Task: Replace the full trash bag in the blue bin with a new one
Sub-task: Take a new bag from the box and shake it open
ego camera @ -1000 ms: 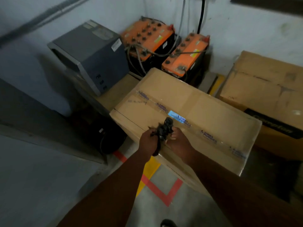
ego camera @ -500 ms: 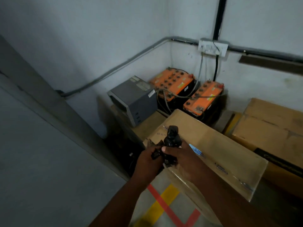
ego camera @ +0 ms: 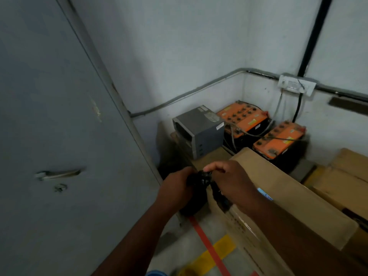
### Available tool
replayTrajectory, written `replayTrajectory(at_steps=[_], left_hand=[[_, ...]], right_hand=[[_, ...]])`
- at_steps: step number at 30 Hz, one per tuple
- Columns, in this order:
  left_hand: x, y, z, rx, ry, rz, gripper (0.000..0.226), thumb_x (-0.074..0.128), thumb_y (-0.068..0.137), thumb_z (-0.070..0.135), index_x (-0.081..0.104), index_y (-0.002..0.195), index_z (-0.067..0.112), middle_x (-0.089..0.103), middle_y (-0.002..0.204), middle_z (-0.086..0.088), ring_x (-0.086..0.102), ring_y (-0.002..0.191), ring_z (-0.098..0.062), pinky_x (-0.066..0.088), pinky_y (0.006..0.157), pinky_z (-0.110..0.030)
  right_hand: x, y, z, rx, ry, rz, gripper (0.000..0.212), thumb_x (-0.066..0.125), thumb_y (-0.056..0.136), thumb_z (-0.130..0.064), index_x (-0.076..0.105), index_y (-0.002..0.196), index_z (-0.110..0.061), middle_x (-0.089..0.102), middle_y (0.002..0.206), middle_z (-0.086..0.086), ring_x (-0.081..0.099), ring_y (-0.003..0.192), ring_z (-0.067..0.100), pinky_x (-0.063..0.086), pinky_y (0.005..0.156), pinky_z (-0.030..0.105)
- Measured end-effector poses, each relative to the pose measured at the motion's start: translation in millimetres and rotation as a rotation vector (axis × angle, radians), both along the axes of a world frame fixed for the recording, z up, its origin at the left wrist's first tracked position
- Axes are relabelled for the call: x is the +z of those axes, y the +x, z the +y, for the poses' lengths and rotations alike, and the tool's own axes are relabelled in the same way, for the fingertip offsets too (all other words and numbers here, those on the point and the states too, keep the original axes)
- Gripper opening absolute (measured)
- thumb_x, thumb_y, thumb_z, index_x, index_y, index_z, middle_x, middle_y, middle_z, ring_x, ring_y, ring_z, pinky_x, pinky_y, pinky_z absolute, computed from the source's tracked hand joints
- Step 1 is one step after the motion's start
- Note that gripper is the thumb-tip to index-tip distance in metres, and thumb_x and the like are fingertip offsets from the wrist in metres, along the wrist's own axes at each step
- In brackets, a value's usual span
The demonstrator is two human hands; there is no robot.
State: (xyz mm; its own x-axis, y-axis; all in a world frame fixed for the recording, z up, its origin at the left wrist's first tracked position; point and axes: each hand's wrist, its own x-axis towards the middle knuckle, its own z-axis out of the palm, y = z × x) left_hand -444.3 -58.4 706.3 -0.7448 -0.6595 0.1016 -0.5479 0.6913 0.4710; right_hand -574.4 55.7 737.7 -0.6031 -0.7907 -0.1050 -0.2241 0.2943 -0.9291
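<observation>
A crumpled black trash bag [ego camera: 203, 179] is bunched between my two hands at chest height, in front of a large cardboard box [ego camera: 288, 196]. My left hand [ego camera: 175, 188] grips its left side. Part of the plastic hangs below my right hand [ego camera: 233, 184], which pinches the bag's top with thumb and fingers. A sliver of blue [ego camera: 156, 273] shows at the bottom edge; I cannot tell whether it is the blue bin.
A grey door [ego camera: 49, 136] with a lever handle [ego camera: 57, 174] fills the left. In the corner stand a grey metal unit [ego camera: 199, 130] and two orange-topped batteries [ego camera: 243, 118], [ego camera: 278, 138] with cables. More cardboard boxes [ego camera: 346, 176] are at right. Red and yellow floor tape [ego camera: 211, 253] runs below.
My view has swung up and to the left, bringing the door into sight. Both hands have kept hold of the black bag and pulled it slightly apart.
</observation>
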Motion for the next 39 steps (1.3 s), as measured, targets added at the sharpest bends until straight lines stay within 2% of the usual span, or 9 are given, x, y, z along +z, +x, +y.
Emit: replayTrajectory(at_steps=[5,10,14,20,22,27,33,36,39], left_hand=[[21.2,32.5,-9.4,-0.079,0.117,0.059,0.021,0.058,0.078,0.011,0.065,0.095,0.021,0.063,0.075,0.005,0.066,0.078,-0.023,0.042,0.059,-0.025],[44.3,53.2,-11.0,-0.139,0.521,0.252,0.02,0.073,0.083,0.019,0.061,0.092,0.005,0.058,0.063,0.009,0.055,0.052,-0.005,0.043,0.049,-0.02],[59.7,59.4,-5.0,-0.179,0.708,0.445,0.023,0.062,0.091,0.026,0.06,0.086,0.004,0.051,0.056,0.008,0.046,0.043,-0.004,0.036,0.044,-0.015],[69.4,54.1,4.4,-0.074,0.798,0.692,0.032,0.055,0.094,0.031,0.062,0.096,0.0,0.053,0.077,-0.015,0.051,0.063,-0.022,0.042,0.053,-0.025],[74.7,48.0,9.3,0.01,0.857,0.821,0.021,0.056,0.096,0.025,0.063,0.1,0.005,0.058,0.079,-0.015,0.056,0.064,-0.022,0.048,0.054,-0.026],[83.6,36.4,17.0,0.199,0.767,0.915,0.012,0.056,0.098,0.013,0.065,0.09,0.009,0.068,0.067,0.0,0.063,0.058,-0.011,0.051,0.053,-0.022],[67.4,44.1,-2.4,0.15,0.351,0.661,0.023,0.065,0.088,0.001,0.07,0.09,0.024,0.072,0.082,-0.001,0.065,0.068,-0.016,0.052,0.063,-0.031],[67.8,50.7,-6.7,0.004,0.43,0.544,0.03,0.063,0.089,-0.003,0.072,0.089,0.026,0.07,0.071,0.009,0.06,0.063,-0.011,0.048,0.058,-0.023],[72.6,60.5,-3.2,-0.116,0.574,0.587,0.018,0.061,0.092,0.001,0.07,0.095,0.016,0.071,0.073,0.001,0.06,0.065,-0.013,0.05,0.062,-0.024]], right_hand=[[44.5,-4.3,-26.1,0.102,-0.1,-0.026,0.019,0.056,0.089,-0.006,0.072,0.08,-0.002,0.069,0.077,0.023,0.064,0.058,0.021,0.061,0.057,0.033],[53.2,-26.4,-38.7,0.339,0.024,0.11,0.02,0.085,0.066,-0.023,0.077,0.082,-0.015,0.076,0.078,0.004,0.071,0.072,0.012,0.057,0.069,0.031],[58.9,-33.5,-34.1,0.519,0.14,0.099,0.011,0.077,0.08,-0.02,0.079,0.09,-0.022,0.077,0.088,-0.004,0.072,0.086,0.009,0.053,0.082,0.026],[36.2,-11.4,-6.9,0.456,-0.037,-0.78,0.026,0.039,0.101,-0.013,0.062,0.104,-0.003,0.072,0.092,0.017,0.071,0.082,0.034,0.061,0.075,0.045],[24.0,-0.7,1.0,0.459,-0.167,-0.844,0.007,0.05,0.092,-0.002,0.055,0.097,-0.003,0.073,0.078,0.017,0.071,0.064,0.028,0.06,0.057,0.033],[9.0,9.9,9.0,0.502,-0.26,-1.009,0.048,0.051,0.074,0.016,0.055,0.115,-0.008,0.065,0.075,0.017,0.06,0.049,0.025,0.05,0.044,0.027],[29.8,6.1,24.1,0.372,-0.033,-0.422,0.035,0.04,0.084,0.006,0.073,0.081,-0.003,0.052,0.053,0.01,0.039,0.04,0.017,0.03,0.044,0.023],[63.7,-6.6,28.3,0.261,-0.164,-0.479,0.027,0.054,0.082,-0.012,0.074,0.065,-0.004,0.046,0.053,0.014,0.036,0.038,0.016,0.03,0.043,0.023],[82.3,-21.2,32.4,0.216,-0.363,-0.498,0.012,0.057,0.092,-0.002,0.067,0.086,0.001,0.061,0.048,-0.001,0.054,0.039,0.005,0.042,0.041,0.014]])
